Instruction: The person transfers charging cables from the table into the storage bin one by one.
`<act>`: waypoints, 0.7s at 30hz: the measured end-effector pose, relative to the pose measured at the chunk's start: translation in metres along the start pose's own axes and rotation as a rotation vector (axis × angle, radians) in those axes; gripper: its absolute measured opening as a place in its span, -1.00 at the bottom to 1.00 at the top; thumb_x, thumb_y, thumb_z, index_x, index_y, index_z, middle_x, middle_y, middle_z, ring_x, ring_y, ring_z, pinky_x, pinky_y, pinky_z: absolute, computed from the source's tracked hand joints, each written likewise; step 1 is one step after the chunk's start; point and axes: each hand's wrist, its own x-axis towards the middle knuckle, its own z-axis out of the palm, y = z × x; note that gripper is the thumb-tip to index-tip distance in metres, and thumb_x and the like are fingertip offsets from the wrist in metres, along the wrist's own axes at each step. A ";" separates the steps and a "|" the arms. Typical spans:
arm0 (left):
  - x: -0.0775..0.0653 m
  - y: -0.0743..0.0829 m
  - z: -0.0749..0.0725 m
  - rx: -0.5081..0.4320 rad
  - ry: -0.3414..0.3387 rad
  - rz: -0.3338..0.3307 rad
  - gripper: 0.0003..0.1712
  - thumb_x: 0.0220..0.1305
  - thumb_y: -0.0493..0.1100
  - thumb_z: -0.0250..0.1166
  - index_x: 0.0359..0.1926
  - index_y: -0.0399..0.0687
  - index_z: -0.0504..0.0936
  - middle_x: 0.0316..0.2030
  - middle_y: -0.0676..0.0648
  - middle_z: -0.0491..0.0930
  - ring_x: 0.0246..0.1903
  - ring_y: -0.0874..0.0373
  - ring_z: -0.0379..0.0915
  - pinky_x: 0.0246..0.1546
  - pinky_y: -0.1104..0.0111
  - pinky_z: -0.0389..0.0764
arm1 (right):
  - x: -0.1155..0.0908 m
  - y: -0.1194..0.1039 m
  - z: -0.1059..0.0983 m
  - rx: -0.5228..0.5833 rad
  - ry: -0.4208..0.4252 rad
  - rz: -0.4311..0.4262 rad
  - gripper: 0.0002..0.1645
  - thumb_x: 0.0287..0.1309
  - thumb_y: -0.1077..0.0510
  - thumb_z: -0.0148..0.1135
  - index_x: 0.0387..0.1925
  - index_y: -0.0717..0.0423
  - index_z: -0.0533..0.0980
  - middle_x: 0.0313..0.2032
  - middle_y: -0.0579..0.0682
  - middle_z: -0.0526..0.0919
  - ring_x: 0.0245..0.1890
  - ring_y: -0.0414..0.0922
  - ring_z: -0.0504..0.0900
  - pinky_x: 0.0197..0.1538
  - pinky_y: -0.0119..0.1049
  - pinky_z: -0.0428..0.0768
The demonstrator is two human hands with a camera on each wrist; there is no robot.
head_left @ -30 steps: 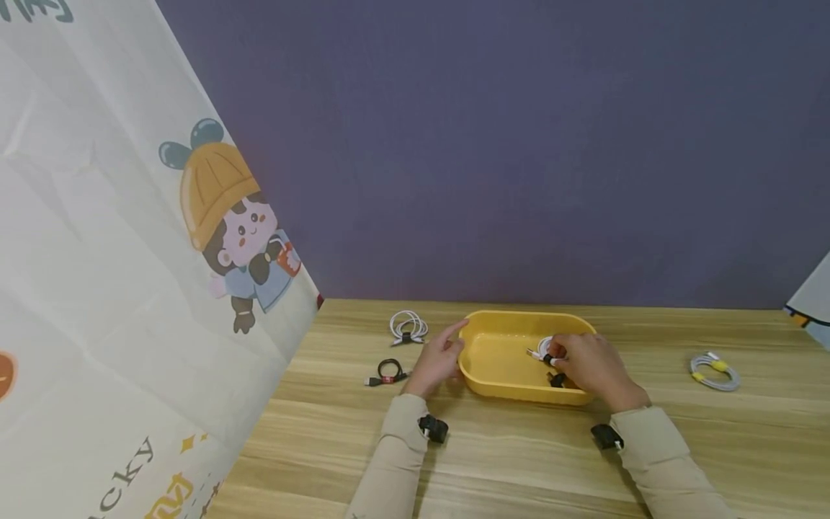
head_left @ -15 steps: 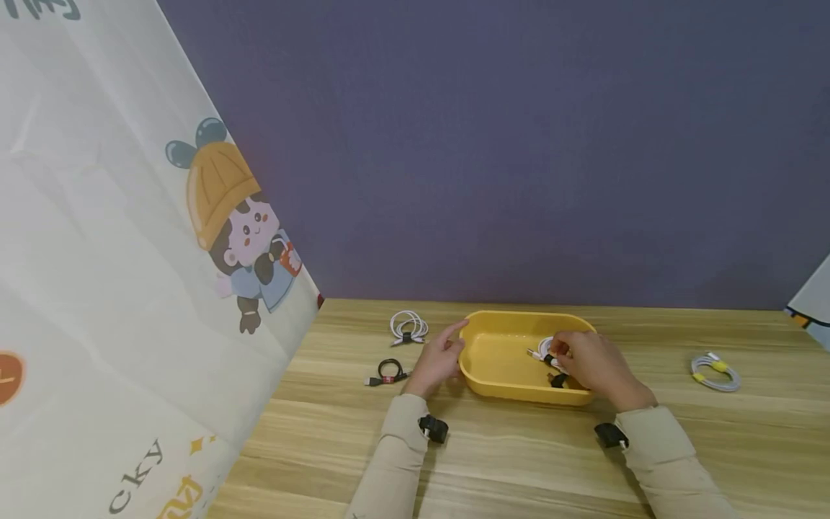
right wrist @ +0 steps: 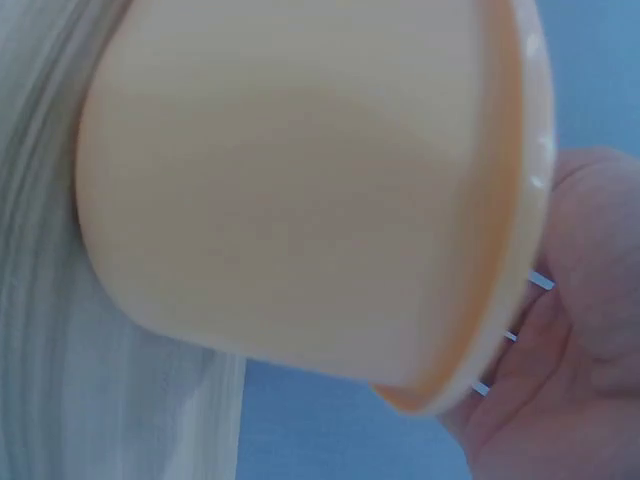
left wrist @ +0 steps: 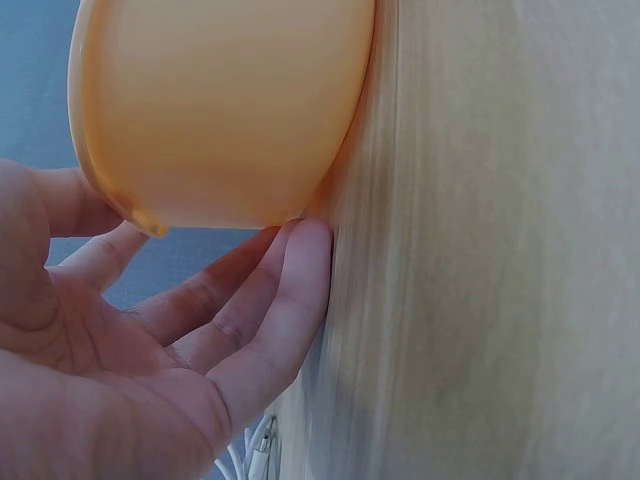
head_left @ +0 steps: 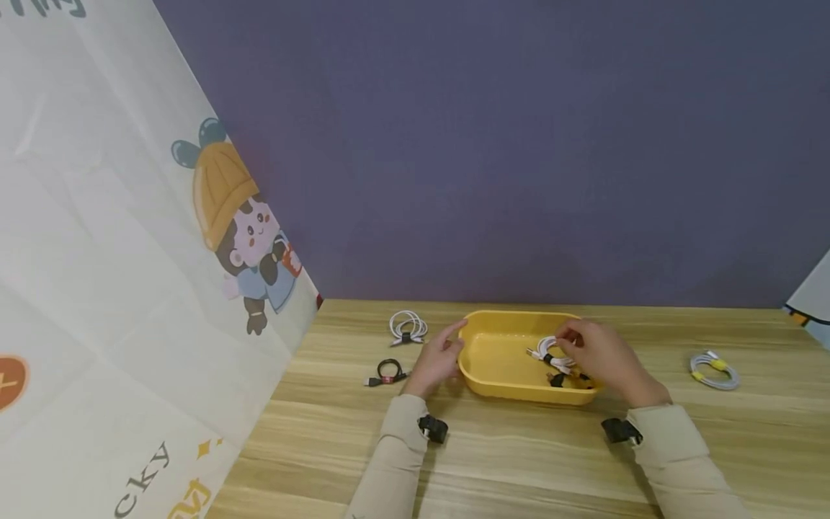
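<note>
Inside the yellow tray (head_left: 496, 360), right end, right hand (head_left: 601, 358) pinches white cable (head_left: 563, 363), left hand (head_left: 437, 362) spreads fingers against left end; cable's probably light, springy, best gripped at its black tie (head_left: 548, 358).

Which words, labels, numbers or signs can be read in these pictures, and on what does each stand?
"cky": grey letters, white printed sheet, lower left.
Yellow lettering below: cut off, unreadable.
Teal lettering, top left: cut off, unreadable.
Orange circle, left edge: cross-like mark.
Red band on black cable: any text too small to read.
Yellow tray: none visible.
</note>
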 end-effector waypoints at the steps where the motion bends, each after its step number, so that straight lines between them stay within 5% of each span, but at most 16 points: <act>1: 0.000 0.000 0.000 0.001 0.000 0.000 -0.50 0.59 -0.09 0.07 0.45 0.36 0.43 -0.08 -0.28 0.68 -0.41 0.14 0.65 -0.40 0.26 0.79 | 0.000 0.001 -0.002 0.003 0.000 0.008 -0.83 0.38 0.15 0.27 -0.11 0.14 0.66 -0.38 -0.10 0.68 -0.47 -0.25 0.52 -0.44 -0.35 0.49; 9: 0.001 -0.001 0.000 0.014 0.012 0.005 -0.50 0.58 -0.10 0.08 0.45 0.36 0.43 -0.10 -0.28 0.68 -0.47 0.18 0.60 -0.43 0.27 0.77 | -0.001 0.010 -0.017 0.027 -0.003 0.060 -0.80 0.43 0.15 0.22 -0.07 0.18 0.65 -0.28 -0.01 0.71 -0.34 -0.16 0.57 -0.29 -0.23 0.56; 21: 0.002 -0.001 0.000 -0.011 -0.005 0.005 -0.49 0.58 -0.10 0.07 0.46 0.35 0.42 -0.11 -0.30 0.67 -0.45 0.13 0.64 -0.41 0.22 0.80 | -0.013 0.043 -0.042 0.040 0.057 0.164 -0.67 0.48 0.09 0.14 0.00 0.28 0.62 -0.24 0.16 0.71 -0.29 -0.01 0.61 -0.37 -0.25 0.54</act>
